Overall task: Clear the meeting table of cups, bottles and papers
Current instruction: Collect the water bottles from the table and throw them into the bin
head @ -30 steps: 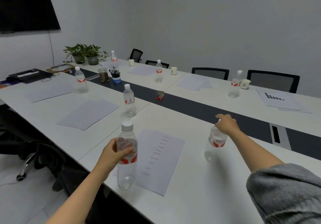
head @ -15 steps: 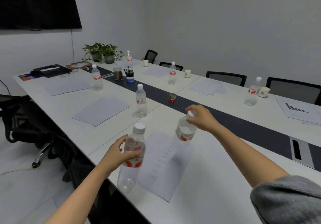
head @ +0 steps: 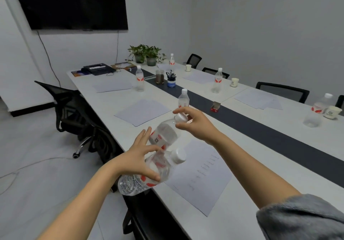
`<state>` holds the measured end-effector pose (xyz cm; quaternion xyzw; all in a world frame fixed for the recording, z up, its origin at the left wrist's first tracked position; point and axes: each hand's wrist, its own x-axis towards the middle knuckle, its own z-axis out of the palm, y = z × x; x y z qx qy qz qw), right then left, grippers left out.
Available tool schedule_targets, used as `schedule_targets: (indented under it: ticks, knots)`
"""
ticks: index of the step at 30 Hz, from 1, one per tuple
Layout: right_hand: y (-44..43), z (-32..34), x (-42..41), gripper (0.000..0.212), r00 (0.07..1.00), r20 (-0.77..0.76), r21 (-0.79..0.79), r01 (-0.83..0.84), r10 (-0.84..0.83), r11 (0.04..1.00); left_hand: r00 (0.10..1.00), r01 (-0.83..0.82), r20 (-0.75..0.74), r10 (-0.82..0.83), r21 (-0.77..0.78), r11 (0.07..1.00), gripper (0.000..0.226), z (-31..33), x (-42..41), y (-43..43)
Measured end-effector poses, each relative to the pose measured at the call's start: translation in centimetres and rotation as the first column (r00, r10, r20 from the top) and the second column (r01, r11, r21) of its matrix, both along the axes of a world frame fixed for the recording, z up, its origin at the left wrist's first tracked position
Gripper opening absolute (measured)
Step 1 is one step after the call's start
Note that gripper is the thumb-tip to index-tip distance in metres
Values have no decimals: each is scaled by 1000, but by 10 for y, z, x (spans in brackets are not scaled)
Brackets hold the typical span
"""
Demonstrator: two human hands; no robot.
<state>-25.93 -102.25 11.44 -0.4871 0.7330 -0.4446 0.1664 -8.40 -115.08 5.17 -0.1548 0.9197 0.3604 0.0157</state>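
In left hand [head: 135, 157], lower bottle [head: 163, 166], in right hand [head: 197, 124], upper bottle [head: 164, 132]

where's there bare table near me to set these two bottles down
Bare white top lies between the printed sheet and the dark strip. Another patch sits between the blank sheet and the far papers. Crowded: around the pen cup, brown jar and far bottle.
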Motion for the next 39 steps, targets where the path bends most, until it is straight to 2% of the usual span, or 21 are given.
schedule_targets:
  ticks: [6,11,15,20,23,29,32,34,37,39]
  knots:
    - [-51,15,45,32,992,-1,-4,-126,126,992,999,23,36,-20,-90,996,63,13,40,-46]
    - [-106,24,86,30,985,-77,-72,-160,154,985,995,-45,-95,36,-100,994,59,17,79,-92]
    - [-149,20,121,29,983,-138,-179,-145,121,973,987,-101,-136,85,-111,989,71,24,111,-126]
    - [-194,19,154,28,981,-87,-185,-187,174,965,974,-181,-178,138,-251,951,77,20,148,-168]
    - [-221,17,172,30,981,-77,-181,-192,181,965,964,-223,-203,169,-277,935,67,12,168,-187]
    - [-259,4,184,34,982,-12,-92,-189,189,978,963,-196,-212,165,-135,971,57,-6,181,-221]
    - [-276,-3,161,40,988,-26,6,-150,150,989,948,-211,-244,204,-4,977,72,-12,169,-243]
    - [-286,-12,133,39,998,-14,59,-60,60,997,931,-233,-271,244,73,970,78,-15,159,-256]
    - [-299,-29,77,39,994,-30,124,112,-109,986,904,-253,-310,294,164,953,61,-18,136,-277]
    - [-305,-43,36,39,976,-6,150,217,-219,965,885,-283,-324,336,200,938,57,-20,119,-295]
